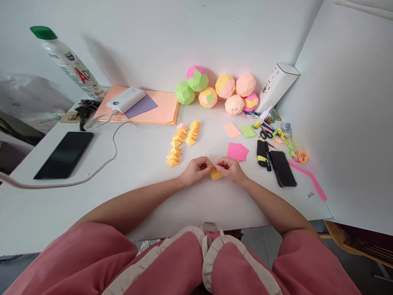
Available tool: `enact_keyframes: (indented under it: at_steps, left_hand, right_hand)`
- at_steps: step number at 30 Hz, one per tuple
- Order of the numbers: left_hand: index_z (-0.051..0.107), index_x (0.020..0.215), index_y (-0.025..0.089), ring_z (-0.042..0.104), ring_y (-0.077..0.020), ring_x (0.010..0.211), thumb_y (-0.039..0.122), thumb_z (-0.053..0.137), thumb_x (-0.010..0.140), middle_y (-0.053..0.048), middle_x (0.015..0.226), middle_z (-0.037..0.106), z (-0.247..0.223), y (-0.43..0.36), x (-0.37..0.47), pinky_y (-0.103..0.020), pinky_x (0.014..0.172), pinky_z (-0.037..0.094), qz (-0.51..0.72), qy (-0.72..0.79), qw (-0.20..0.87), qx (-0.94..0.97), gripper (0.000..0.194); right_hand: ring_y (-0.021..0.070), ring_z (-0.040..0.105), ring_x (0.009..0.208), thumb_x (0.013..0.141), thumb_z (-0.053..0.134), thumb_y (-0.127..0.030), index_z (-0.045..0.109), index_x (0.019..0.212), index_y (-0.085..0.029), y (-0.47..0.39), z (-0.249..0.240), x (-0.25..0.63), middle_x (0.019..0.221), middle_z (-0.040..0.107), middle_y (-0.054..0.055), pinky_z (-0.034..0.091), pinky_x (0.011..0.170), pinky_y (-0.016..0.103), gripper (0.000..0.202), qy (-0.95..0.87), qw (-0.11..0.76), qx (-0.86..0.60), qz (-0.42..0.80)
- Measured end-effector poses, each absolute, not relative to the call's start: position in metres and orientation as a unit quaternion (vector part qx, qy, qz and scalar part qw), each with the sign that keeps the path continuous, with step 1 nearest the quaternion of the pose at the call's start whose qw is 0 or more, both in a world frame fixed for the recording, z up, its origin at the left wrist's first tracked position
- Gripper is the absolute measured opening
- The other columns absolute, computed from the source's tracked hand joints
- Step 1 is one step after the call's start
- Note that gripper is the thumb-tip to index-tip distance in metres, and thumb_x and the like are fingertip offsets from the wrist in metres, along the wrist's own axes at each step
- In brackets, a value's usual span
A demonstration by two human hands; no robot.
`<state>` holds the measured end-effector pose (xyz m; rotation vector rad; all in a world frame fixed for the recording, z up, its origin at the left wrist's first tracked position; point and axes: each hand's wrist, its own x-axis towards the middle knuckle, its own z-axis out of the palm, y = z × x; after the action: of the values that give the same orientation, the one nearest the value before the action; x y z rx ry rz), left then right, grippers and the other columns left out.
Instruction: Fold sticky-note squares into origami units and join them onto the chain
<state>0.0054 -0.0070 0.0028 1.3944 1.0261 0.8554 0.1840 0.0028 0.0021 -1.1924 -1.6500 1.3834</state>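
Note:
Between my hands is a small orange paper square (216, 174), its near part showing below the fingertips. My left hand (196, 170) pinches its far left edge, thumb and index finger pressed together. The same far edge is pinched by my right hand (231, 169), and the fingertips of both hands almost meet. Just beyond my right hand lie several pink paper squares (237, 151). A peach paper square (232, 130) and a green stack of paper squares (247, 131) lie farther back. Folded orange paper pieces (174, 155) stand in two rows to the left.
Faceted paper balls (236, 105) sit along the wall. To the right are scissors (266, 133), a box cutter (262, 152), a black phone (282, 169) and paper scraps. On the left are a tablet-like black device (65, 155), a white power bank (126, 100) with cable, and a spray bottle (70, 65).

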Motion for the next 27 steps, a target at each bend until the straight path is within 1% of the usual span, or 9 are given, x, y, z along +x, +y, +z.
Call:
enact_keyframes:
  at_steps: [3, 7, 11, 13, 14, 16, 19, 22, 27]
  left_hand:
    - [0.053, 0.069, 0.017, 0.047, -0.0105, 0.059, 0.034, 0.057, 0.072, 0.0, 0.067, 0.053, 0.0032, -0.0072, 0.0047, -0.023, 0.055, 0.039, 0.365, 0.439, 0.571, 0.59, 0.019]
    - [0.051, 0.069, 0.017, 0.049, -0.0106, 0.059, 0.035, 0.058, 0.071, 0.001, 0.067, 0.052, 0.0022, -0.0044, 0.0019, -0.023, 0.056, 0.04, 0.395, 0.446, 0.595, 0.54, 0.019]
    - [0.05, 0.07, 0.018, 0.051, -0.0108, 0.061, 0.038, 0.06, 0.07, 0.002, 0.068, 0.053, 0.0014, -0.0013, 0.0005, -0.024, 0.059, 0.042, 0.424, 0.439, 0.615, 0.5, 0.023]
    - [0.05, 0.07, 0.017, 0.051, -0.0107, 0.062, 0.039, 0.062, 0.07, 0.002, 0.068, 0.054, 0.002, -0.0014, 0.0012, -0.024, 0.06, 0.042, 0.425, 0.433, 0.618, 0.5, 0.024]
    - [0.051, 0.069, 0.017, 0.052, -0.0104, 0.062, 0.039, 0.062, 0.07, 0.002, 0.068, 0.054, 0.0025, -0.0019, 0.0018, -0.024, 0.061, 0.042, 0.421, 0.431, 0.616, 0.507, 0.025]
    - [0.053, 0.072, 0.017, 0.053, -0.0107, 0.062, 0.041, 0.061, 0.072, 0.001, 0.07, 0.055, 0.0035, -0.0034, 0.0033, -0.024, 0.06, 0.043, 0.408, 0.426, 0.619, 0.519, 0.026]
    - [0.053, 0.077, 0.017, 0.055, -0.0125, 0.062, 0.045, 0.061, 0.071, -0.001, 0.071, 0.058, 0.0047, -0.0053, 0.0049, -0.025, 0.057, 0.043, 0.382, 0.427, 0.633, 0.521, 0.029]
    - [0.053, 0.075, 0.017, 0.054, -0.0114, 0.06, 0.046, 0.061, 0.071, 0.0, 0.069, 0.057, 0.005, -0.005, 0.005, -0.024, 0.056, 0.043, 0.377, 0.446, 0.626, 0.517, 0.03]
    - [0.05, 0.072, 0.018, 0.054, -0.0109, 0.06, 0.047, 0.058, 0.074, 0.003, 0.06, 0.054, 0.0038, -0.0016, 0.0046, -0.026, 0.063, 0.045, 0.422, 0.461, 0.609, 0.489, 0.03]
  right_hand:
    - [0.0083, 0.049, 0.052, 0.072, 0.06, -0.029, 0.057, 0.069, -0.016, 0.0033, 0.0023, 0.1848, 0.061, 0.053, -0.002, 0.041, 0.047, 0.021, 0.013, -0.624, 0.332, -0.457, 0.539]
    - [0.0104, 0.055, 0.049, 0.07, 0.06, -0.029, 0.052, 0.068, -0.017, 0.0071, 0.0053, 0.1896, 0.059, 0.055, -0.003, 0.047, 0.047, 0.024, 0.014, -0.571, 0.338, -0.459, 0.591]
    - [0.011, 0.058, 0.046, 0.075, 0.057, -0.032, 0.047, 0.071, -0.019, 0.0102, 0.0063, 0.1932, 0.058, 0.057, -0.005, 0.047, 0.046, 0.024, 0.016, -0.541, 0.373, -0.437, 0.615]
    - [0.0116, 0.059, 0.048, 0.077, 0.058, -0.035, 0.049, 0.081, -0.02, 0.0094, 0.0053, 0.1927, 0.059, 0.058, -0.005, 0.047, 0.046, 0.024, 0.018, -0.544, 0.378, -0.422, 0.619]
    - [0.0114, 0.059, 0.049, 0.075, 0.061, -0.035, 0.051, 0.085, -0.02, 0.0085, 0.0045, 0.192, 0.061, 0.059, -0.005, 0.048, 0.048, 0.024, 0.02, -0.555, 0.369, -0.422, 0.615]
    - [0.0109, 0.06, 0.052, 0.074, 0.064, -0.038, 0.056, 0.079, -0.018, 0.0063, 0.0027, 0.1904, 0.065, 0.061, -0.002, 0.05, 0.051, 0.024, 0.022, -0.581, 0.335, -0.427, 0.606]
    - [0.0118, 0.061, 0.057, 0.074, 0.064, -0.042, 0.06, 0.074, -0.016, 0.0038, 0.0008, 0.189, 0.066, 0.062, 0.0, 0.051, 0.054, 0.025, 0.026, -0.593, 0.324, -0.429, 0.6]
    - [0.012, 0.06, 0.055, 0.072, 0.065, -0.044, 0.06, 0.074, -0.016, 0.0036, 0.0005, 0.1897, 0.064, 0.062, -0.001, 0.051, 0.053, 0.026, 0.028, -0.587, 0.327, -0.43, 0.602]
    - [0.0113, 0.059, 0.049, 0.072, 0.065, -0.044, 0.059, 0.075, -0.015, 0.006, 0.0012, 0.1929, 0.061, 0.062, -0.001, 0.047, 0.046, 0.023, 0.03, -0.581, 0.355, -0.437, 0.588]
